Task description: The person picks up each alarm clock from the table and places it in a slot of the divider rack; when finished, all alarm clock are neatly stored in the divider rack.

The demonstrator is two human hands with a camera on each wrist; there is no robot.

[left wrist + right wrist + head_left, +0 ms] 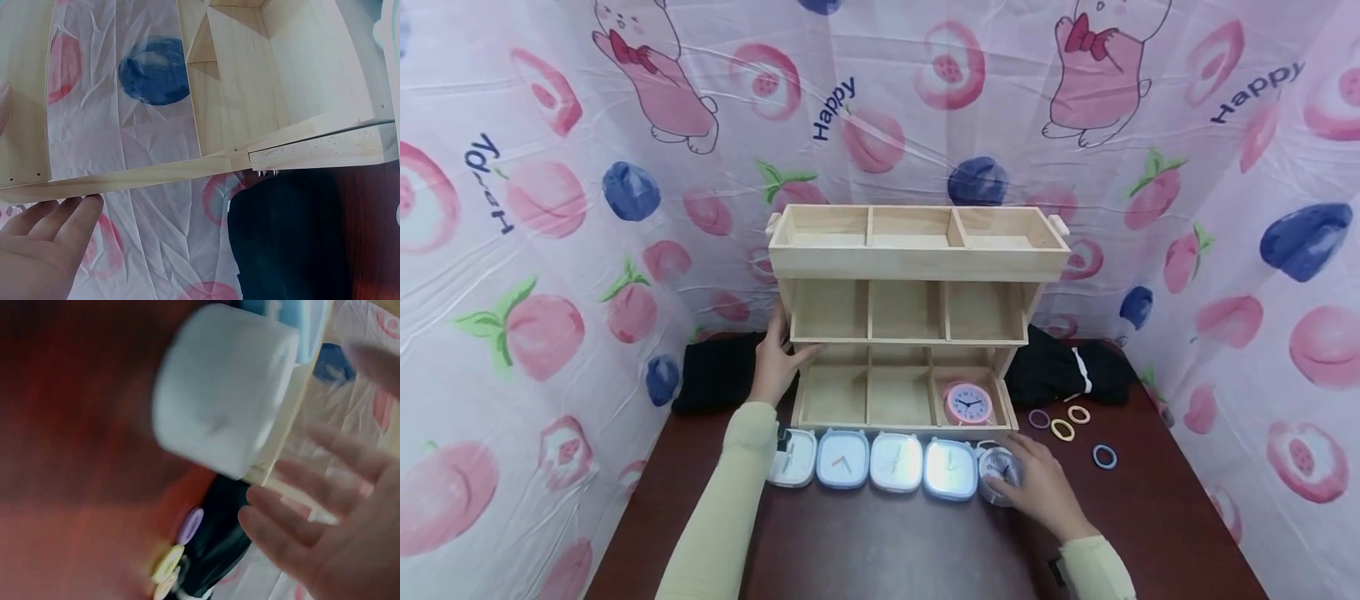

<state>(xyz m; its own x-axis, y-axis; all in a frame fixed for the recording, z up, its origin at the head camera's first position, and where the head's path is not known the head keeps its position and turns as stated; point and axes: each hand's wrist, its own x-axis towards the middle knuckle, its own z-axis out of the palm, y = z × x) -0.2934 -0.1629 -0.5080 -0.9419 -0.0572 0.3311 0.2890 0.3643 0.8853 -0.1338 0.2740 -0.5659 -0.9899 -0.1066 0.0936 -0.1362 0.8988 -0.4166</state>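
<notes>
A three-tier wooden storage box (917, 262) stands opened out in steps. My left hand (772, 360) holds its left side, the fingers lying along the outside of a wooden strut (144, 179) and the thumb toward the front. A pink alarm clock (967, 404) sits in the bottom tier's right compartment. Before the box is a row of several small square clocks, white and blue, with a round grey-white alarm clock (997, 475) at its right end. Beside that round clock is my right hand (1043, 479), fingers spread and apart from its white body (219, 394) in the right wrist view.
Purple, yellow, peach and blue rings (1105, 456) lie on the dark red table (1157, 517) at the right. Folded black cloth (718, 375) lies left of the box, and a black bundle with a white tie (1067, 367) right of it. Printed curtains surround the table.
</notes>
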